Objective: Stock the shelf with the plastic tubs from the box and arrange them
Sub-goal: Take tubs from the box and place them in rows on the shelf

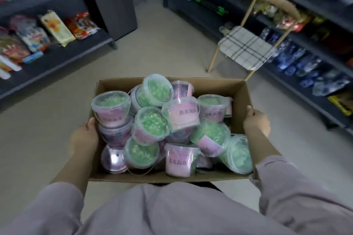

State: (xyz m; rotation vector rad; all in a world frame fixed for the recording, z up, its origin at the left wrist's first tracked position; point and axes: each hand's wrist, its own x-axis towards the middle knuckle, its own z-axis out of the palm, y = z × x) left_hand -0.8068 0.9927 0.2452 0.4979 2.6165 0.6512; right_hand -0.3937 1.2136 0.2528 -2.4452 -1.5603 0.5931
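An open cardboard box (pixel 246 97) is carried in front of my body, above the floor. It is heaped with several clear plastic tubs (pixel 150 126) with pink labels and green contents, lying at all angles. My left hand (pixel 84 137) grips the box's left wall, thumb over the rim. On the right wall, my right hand (pixel 257 120) grips the same way. Dark shelves stand at the left (pixel 57 57) and at the right (pixel 305 86), both loaded with goods.
A chair (pixel 246 47) with a checked seat cushion and thin wooden legs stands just beyond the box on the right, close to the right shelves. A dark pillar (pixel 112 2) stands at the back. Beige floor runs between the shelf rows.
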